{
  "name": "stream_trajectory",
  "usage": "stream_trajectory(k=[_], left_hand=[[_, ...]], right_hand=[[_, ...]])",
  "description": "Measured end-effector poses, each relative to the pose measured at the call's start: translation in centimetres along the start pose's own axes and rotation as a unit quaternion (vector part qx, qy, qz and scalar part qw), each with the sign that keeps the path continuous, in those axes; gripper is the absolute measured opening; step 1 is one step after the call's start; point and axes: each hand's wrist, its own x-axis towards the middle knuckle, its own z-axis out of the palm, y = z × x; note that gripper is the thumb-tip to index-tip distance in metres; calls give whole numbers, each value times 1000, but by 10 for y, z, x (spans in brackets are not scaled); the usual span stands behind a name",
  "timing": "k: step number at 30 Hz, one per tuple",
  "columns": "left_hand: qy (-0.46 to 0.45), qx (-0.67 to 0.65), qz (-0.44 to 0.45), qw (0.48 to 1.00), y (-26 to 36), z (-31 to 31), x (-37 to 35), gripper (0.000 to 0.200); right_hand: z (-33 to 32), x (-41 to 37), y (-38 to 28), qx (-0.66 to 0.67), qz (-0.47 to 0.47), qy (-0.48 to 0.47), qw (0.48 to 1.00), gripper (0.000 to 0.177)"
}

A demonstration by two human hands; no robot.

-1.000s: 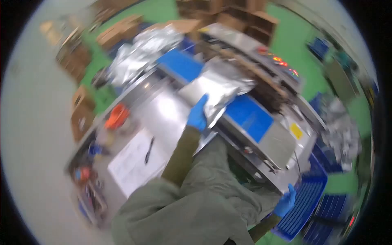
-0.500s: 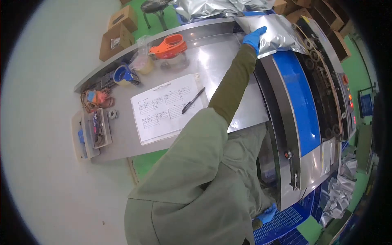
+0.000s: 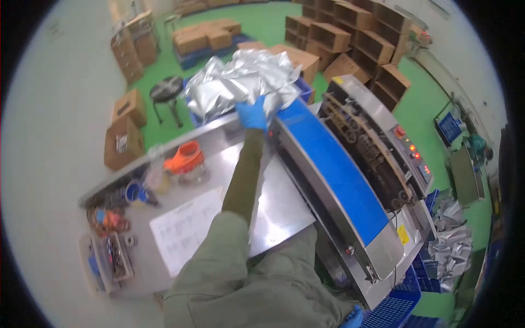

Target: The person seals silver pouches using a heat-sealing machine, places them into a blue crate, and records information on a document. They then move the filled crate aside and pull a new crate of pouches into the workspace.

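Observation:
My left hand (image 3: 252, 113), in a blue glove, reaches out to the near edge of a heap of silver foil bags (image 3: 235, 82). Its fingers look spread and touch or hover just over the foil; the view is slightly blurred. The bags lie in a blue crate (image 3: 195, 112) beyond the steel table (image 3: 281, 210). At the lower edge of the view, my right hand (image 3: 353, 317), also gloved in blue, is only partly visible, low beside the machine. Its fingers are mostly hidden.
A machine with a blue conveyor belt (image 3: 333, 172) and lit buttons (image 3: 413, 150) stands on the right. On the table are a paper sheet (image 3: 186, 229), an orange tape dispenser (image 3: 185, 158) and a small parts tray (image 3: 117, 257). Cardboard boxes (image 3: 328, 38) and a stool (image 3: 167, 90) stand behind.
My left hand has gone from a silver bag at the belt's far end to the heap in the crate. That bag no longer lies on the belt. The view has tilted up.

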Motion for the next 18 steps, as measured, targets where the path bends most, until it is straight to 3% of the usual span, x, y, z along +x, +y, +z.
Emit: stream_trajectory(k=[3, 5, 7, 9, 11, 13, 15, 18], left_hand=[[-13, 73, 214, 974, 74, -19, -22, 62], [-80, -84, 257, 959, 122, -25, -27, 61], [-41, -198, 244, 949, 193, -19, -46, 58], [-54, -267, 273, 923, 225, -9, -20, 54], [15, -237, 386, 891, 241, 8, 25, 50], [85, -132, 392, 907, 244, 23, 74, 51], [119, 48, 204, 971, 227, 28, 117, 65], [54, 199, 103, 973, 113, 3, 216, 66]], right_hand=[[6, 14, 8, 111, 53, -1, 992, 20], [6, 20, 12, 144, 63, 1, 988, 18], [6, 22, 16, 156, 65, 3, 986, 17], [5, 23, 21, 168, 68, 3, 983, 15], [3, 23, 28, 184, 72, 3, 980, 14], [3, 27, 35, 194, 65, 10, 979, 15], [6, 27, 42, 198, 26, 23, 980, 18], [4, 16, 27, 216, 52, 43, 974, 17]])
